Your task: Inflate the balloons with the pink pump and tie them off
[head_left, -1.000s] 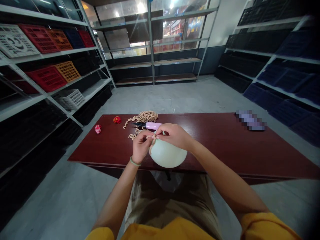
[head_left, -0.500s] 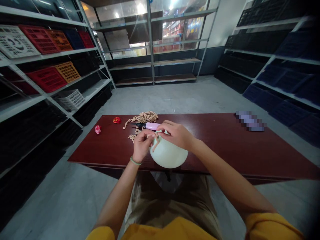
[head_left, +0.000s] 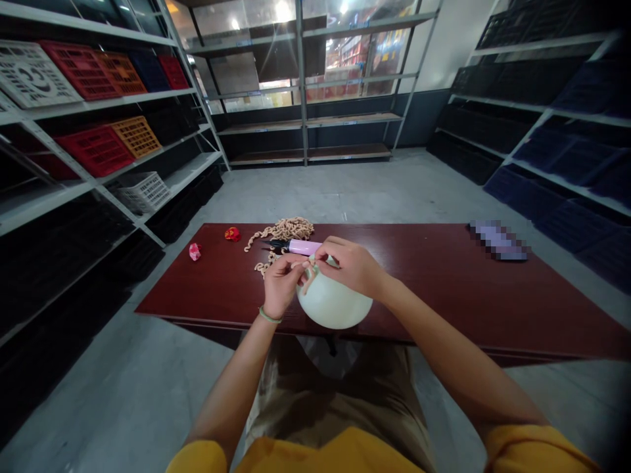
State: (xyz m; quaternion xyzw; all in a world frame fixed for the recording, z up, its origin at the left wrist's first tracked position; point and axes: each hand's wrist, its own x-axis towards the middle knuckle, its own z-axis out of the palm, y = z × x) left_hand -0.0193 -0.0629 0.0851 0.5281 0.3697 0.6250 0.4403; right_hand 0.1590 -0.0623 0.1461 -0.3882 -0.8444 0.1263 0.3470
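Note:
A pale, inflated balloon (head_left: 338, 302) rests at the table's front edge, below my two hands. A beige cord (head_left: 309, 282) lies against its upper left side, at the neck. My left hand (head_left: 282, 282) is closed, thumb and fingers pinching the cord. From the other side my right hand (head_left: 351, 268) curls over the top of the balloon, its fingertips pinched on the cord close to the left fingertips. My fingers hide most of the neck and the exact grip. Just behind lies a pink and black hand pump (head_left: 304, 247).
A heap of curly beige cord (head_left: 290, 228) lies behind the pump on the dark red table (head_left: 424, 282). Two small wrapped items, one red (head_left: 232, 234) and one pink (head_left: 194, 251), lie at the left. A blurred purple object (head_left: 497, 240) is at the far right. Shelves with crates stand around.
My fingers have shifted slightly at the balloon's neck, both hands still pinching there. The whole view has moved a little; the things on the table stay in place.

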